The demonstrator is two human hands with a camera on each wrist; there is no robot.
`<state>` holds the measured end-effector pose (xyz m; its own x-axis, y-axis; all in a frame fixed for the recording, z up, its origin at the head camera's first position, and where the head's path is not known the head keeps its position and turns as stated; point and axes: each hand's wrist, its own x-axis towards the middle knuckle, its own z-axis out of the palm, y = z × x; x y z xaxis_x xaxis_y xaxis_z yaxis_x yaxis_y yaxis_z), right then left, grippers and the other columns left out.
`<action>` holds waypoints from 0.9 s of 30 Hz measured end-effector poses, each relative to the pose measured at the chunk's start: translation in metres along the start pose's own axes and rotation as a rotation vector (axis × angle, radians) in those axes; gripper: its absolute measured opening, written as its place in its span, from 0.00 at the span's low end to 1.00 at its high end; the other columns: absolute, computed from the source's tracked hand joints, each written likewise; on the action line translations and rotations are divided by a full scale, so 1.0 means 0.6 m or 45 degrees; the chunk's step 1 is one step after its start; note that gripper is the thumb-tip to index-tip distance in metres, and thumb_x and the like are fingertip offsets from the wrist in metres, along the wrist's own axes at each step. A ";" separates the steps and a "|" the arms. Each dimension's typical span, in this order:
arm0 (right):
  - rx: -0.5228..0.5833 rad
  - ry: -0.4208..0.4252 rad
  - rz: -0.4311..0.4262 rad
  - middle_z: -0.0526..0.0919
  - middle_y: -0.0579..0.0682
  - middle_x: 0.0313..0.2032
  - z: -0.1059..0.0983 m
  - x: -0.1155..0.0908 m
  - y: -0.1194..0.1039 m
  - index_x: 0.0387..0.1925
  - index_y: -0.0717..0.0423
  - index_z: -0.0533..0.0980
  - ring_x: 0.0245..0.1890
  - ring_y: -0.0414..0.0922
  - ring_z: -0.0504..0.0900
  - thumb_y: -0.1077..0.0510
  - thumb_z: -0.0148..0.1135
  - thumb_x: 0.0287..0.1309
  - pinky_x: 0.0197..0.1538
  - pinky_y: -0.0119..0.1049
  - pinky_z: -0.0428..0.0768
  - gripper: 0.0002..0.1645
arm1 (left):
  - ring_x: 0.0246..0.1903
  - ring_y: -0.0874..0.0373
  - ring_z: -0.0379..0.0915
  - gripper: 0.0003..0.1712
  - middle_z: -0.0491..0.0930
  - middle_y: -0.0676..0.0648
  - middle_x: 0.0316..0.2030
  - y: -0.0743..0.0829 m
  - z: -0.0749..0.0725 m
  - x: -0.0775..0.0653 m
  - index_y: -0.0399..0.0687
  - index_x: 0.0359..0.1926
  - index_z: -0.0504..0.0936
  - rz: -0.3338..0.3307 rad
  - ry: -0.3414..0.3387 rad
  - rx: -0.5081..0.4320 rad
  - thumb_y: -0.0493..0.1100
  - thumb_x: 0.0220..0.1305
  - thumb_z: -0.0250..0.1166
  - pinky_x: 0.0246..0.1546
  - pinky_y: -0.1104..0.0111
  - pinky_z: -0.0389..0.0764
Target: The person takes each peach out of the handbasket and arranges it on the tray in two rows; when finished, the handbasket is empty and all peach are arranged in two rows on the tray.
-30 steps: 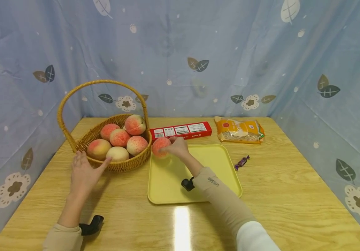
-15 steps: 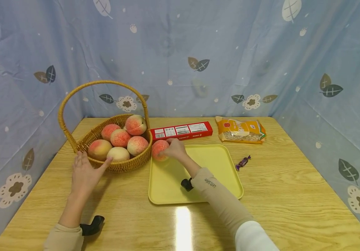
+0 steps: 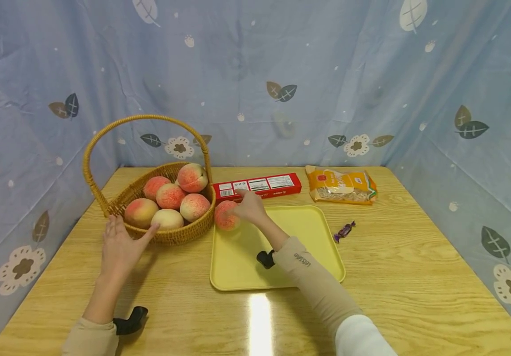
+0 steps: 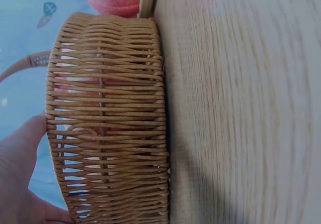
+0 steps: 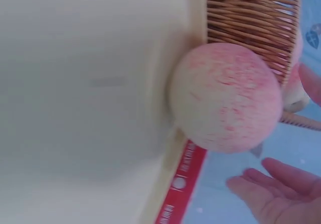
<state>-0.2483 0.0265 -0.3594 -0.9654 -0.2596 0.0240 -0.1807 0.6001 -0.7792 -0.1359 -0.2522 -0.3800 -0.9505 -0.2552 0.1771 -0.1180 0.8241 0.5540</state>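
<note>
In the head view, a pink peach [image 3: 227, 215] sits in the far left corner of the yellow tray [image 3: 237, 269], beside the basket. My right hand [image 3: 252, 208] is just right of it, fingers spread; in the right wrist view those fingers [image 5: 288, 189] stand apart from the peach [image 5: 226, 97]. My left hand [image 3: 120, 244] rests against the near rim of the wicker basket [image 3: 193, 230], its thumb [image 4: 31, 129] at the rim and its fingers extended. Several peaches [image 3: 170, 196] lie in the basket, whose tall handle arches above them.
Behind the tray lies a long red box [image 3: 259, 185]. An orange bag [image 3: 341, 185] of dry food stands to its right, and a purple wrapped candy [image 3: 344, 231] lies right of the tray. Blue patterned curtain [image 3: 246, 99] encloses the wooden table [image 3: 184, 296].
My right hand has let go of the peach, its fingers lifting and spreading, and the peach stays in the tray's corner. The left hand has kept its place at the basket.
</note>
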 end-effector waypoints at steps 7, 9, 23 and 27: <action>-0.048 0.020 -0.180 0.74 0.57 0.63 0.005 0.010 -0.036 0.67 0.59 0.69 0.63 0.53 0.71 0.50 0.77 0.47 0.59 0.45 0.75 0.46 | 0.69 0.24 0.34 0.64 0.37 0.16 0.67 -0.003 -0.004 -0.005 0.13 0.68 0.42 -0.005 -0.013 -0.001 0.69 0.63 0.56 0.68 0.40 0.39; -0.091 -0.023 -0.242 0.74 0.55 0.63 0.012 0.013 -0.046 0.67 0.59 0.69 0.59 0.52 0.75 0.50 0.76 0.49 0.59 0.43 0.75 0.45 | 0.69 0.24 0.34 0.64 0.37 0.16 0.67 -0.003 -0.005 -0.006 0.13 0.68 0.42 -0.007 -0.012 -0.001 0.68 0.64 0.56 0.68 0.41 0.39; -0.387 -0.283 -0.407 0.78 0.54 0.58 0.067 0.033 -0.091 0.67 0.60 0.68 0.58 0.48 0.76 0.55 0.70 0.54 0.57 0.36 0.75 0.39 | 0.69 0.24 0.34 0.64 0.38 0.16 0.68 -0.004 0.002 0.002 0.14 0.68 0.43 -0.002 -0.006 -0.001 0.69 0.63 0.56 0.68 0.41 0.40; -0.564 -0.266 -0.460 0.82 0.52 0.50 0.072 0.040 -0.100 0.58 0.60 0.74 0.51 0.48 0.80 0.56 0.70 0.52 0.51 0.35 0.77 0.31 | 0.69 0.24 0.34 0.64 0.38 0.16 0.68 -0.005 0.003 0.004 0.14 0.68 0.43 -0.002 -0.003 -0.006 0.69 0.63 0.56 0.68 0.41 0.40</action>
<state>-0.2526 -0.0487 -0.3393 -0.7790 -0.6219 0.0800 -0.5946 0.6922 -0.4090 -0.1381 -0.2543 -0.3826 -0.9510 -0.2555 0.1740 -0.1184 0.8210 0.5585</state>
